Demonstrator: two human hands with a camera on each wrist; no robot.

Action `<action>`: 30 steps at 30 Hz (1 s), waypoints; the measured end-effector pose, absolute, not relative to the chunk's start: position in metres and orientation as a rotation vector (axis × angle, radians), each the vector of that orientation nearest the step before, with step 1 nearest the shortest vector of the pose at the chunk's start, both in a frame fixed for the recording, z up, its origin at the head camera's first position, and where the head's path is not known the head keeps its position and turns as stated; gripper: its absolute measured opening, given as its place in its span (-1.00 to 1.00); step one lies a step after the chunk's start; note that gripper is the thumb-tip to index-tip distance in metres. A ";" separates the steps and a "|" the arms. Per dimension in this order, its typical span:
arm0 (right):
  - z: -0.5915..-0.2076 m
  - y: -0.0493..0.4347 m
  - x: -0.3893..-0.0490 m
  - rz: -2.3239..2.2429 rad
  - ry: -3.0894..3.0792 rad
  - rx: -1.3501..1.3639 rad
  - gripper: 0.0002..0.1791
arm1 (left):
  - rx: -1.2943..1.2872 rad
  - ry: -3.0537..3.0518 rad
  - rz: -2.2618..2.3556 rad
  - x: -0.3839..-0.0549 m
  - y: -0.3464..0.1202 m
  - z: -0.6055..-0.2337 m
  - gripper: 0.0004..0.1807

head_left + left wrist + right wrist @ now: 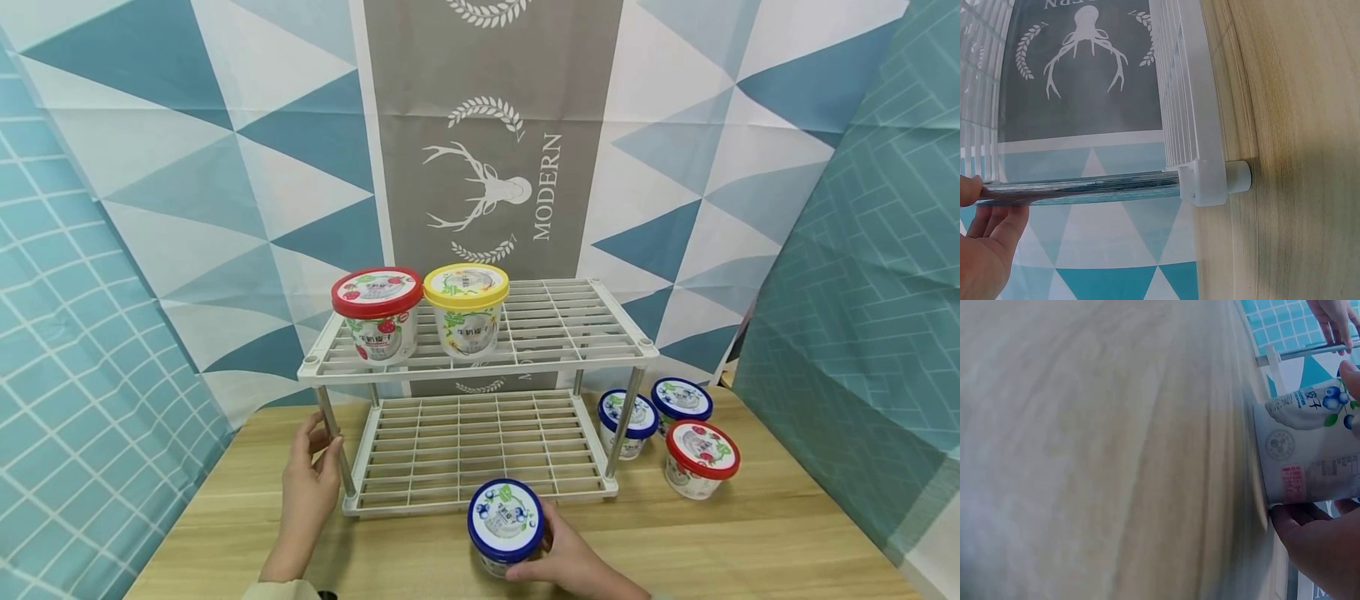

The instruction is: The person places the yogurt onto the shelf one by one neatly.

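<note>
My left hand [311, 479] grips the front left metal post [1085, 189] of a white two-tier rack [480, 371], thumb on one side and fingers on the other in the left wrist view. In front of the rack, my right hand [566, 554] holds a blue-lidded tub [506, 521] from its right side. Blueberries are printed on the tub's white wall, which shows in the right wrist view close to the tabletop. On the upper shelf stand a red-lidded tub [378, 317] and, right beside it, a yellow-lidded tub [467, 310].
Right of the rack, two more blue-lidded tubs and another red-lidded tub [701, 458] stand on the wooden table [405, 554]. One blue-lidded tub [628, 423] is partly behind the front right post. A patterned cloth [300, 167] hangs behind the table.
</note>
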State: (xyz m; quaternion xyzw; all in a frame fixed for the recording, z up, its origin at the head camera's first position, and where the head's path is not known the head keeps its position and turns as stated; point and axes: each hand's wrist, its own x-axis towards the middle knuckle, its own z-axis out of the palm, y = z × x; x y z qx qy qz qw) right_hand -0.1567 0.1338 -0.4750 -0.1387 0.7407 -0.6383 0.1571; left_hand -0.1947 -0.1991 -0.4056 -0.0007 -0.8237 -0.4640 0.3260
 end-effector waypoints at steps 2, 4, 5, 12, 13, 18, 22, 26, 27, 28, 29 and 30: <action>-0.476 0.132 -0.156 -1.830 2.139 -0.375 0.10 | -0.005 -2.156 -1.211 -0.195 -0.199 -0.405 -0.50; -0.477 0.129 -0.155 -1.828 2.165 -0.358 0.11 | -0.002 -2.152 -1.208 -0.195 -0.199 -0.405 -0.50; -0.478 0.127 -0.155 -1.827 2.176 -0.343 0.12 | 0.002 -2.152 -1.208 -0.195 -0.199 -0.405 -0.50; -0.480 0.120 -0.152 -1.796 2.255 -0.233 0.19 | 0.007 -2.156 -1.214 -0.195 -0.199 -0.406 -0.50; -0.480 0.119 -0.152 -1.790 2.271 -0.228 0.20 | 0.003 -2.155 -1.214 -0.195 -0.200 -0.406 -0.50; -0.480 0.117 -0.151 -1.795 2.323 -0.234 0.16 | 0.005 -2.153 -1.208 -0.196 -0.200 -0.407 -0.50; -0.481 0.117 -0.152 -1.805 2.346 -0.257 0.12 | 0.010 -2.159 -1.217 -0.196 -0.200 -0.407 -0.50; -0.480 0.117 -0.151 -1.805 2.348 -0.257 0.11 | 0.007 -2.162 -1.224 -0.196 -0.201 -0.407 -0.50; -0.480 0.117 -0.151 -1.806 2.345 -0.255 0.11 | 0.006 -2.160 -1.226 -0.196 -0.201 -0.407 -0.50; -0.480 0.116 -0.151 -1.806 2.342 -0.250 0.11 | 0.003 -2.158 -1.226 -0.196 -0.201 -0.407 -0.50; -0.480 0.116 -0.151 -1.804 2.339 -0.248 0.11 | 0.003 -2.157 -1.228 -0.196 -0.201 -0.407 -0.50; -0.480 0.117 -0.151 -1.806 2.335 -0.249 0.11 | 0.001 -2.158 -1.232 -0.196 -0.201 -0.407 -0.50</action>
